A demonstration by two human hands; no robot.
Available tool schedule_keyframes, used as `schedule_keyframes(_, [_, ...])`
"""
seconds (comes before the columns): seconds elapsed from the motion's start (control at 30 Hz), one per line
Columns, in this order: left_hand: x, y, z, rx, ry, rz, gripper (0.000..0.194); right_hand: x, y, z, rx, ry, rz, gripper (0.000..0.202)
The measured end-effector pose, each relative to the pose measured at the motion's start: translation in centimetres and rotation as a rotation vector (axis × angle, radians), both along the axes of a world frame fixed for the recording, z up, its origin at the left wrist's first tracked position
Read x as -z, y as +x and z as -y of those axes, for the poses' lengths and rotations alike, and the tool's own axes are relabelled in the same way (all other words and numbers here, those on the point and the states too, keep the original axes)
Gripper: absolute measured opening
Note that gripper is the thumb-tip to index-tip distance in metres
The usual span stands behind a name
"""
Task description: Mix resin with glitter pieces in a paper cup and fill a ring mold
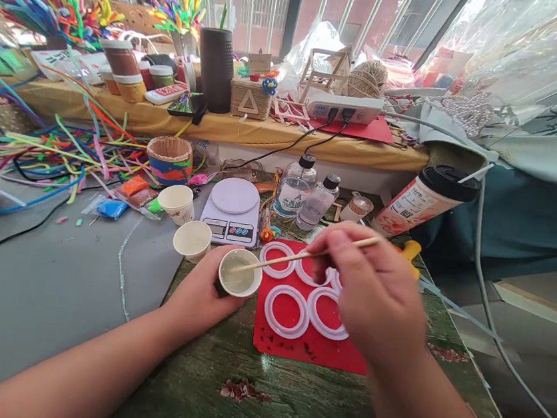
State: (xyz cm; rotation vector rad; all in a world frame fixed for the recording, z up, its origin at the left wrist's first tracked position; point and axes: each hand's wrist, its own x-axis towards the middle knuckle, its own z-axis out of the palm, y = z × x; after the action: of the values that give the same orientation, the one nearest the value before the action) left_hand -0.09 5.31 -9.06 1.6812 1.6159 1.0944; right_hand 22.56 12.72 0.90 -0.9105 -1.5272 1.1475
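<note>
Spillage was the main hazard. The left hand (pixel 205 289) gripped the paper cup (pixel 255 285) around its side, and too firm a squeeze could have buckled the thin wall and pushed liquid (pixel 233 262) over the rim. The right hand (pixel 381 301) pinched a wooden stick (pixel 285 261), whose lower end stood in the liquid. A wide or fast sweep of the stick could have tilted the cup or trapped bubbles; lifting it out at a slant could have dripped onto the pale rings (pixel 268 309) or the red sheet (pixel 295 350) beneath them. The scale (pixel 235 199), just behind the cup, was exposed to splashes from the same cause. A backward slip of the left hand could have knocked the nearer spare cup (pixel 192 239).

The paper cup was white-rimmed and round, with no crushing visible. Its contents appeared translucent and slightly cloudy; bubbles could not be confirmed. It was located at the left edge of the red sheet, over the green bench (pixel 199 374); base contact was hidden by the left hand.
</note>
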Motion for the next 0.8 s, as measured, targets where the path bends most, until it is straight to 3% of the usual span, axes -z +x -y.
schedule_keyframes(0.1, [0.0, 0.1, -0.1, -0.009, -0.005, -0.003, 0.054, 0.2, -0.6, 1.3, -0.171, 0.192, 0.178, 0.030])
schedule_keyframes(0.23, [-0.2, 0.1, 0.0, -0.004, 0.022, -0.012, 0.051, -0.2, -0.4, 1.8, -0.091, 0.345, 0.258, 0.028])
schedule_keyframes(0.5, [-0.3, 0.0, -0.1, -0.017, 0.022, -0.034, 0.046, -0.5, -0.5, 1.4, -0.201, 0.513, 0.324, 0.023])
schedule_keyframes(0.67, [-0.2, 0.0, -0.1, -0.046, -0.004, -0.025, 0.048, -0.8, 1.0, -0.2, -0.253, 0.468, 0.362, 0.020])
schedule_keyframes(0.8, [-0.4, 0.0, -0.1, -0.056, -0.009, -0.006, 0.048, -2.2, 3.1, -1.3, -0.458, 0.251, 0.445, 0.022])
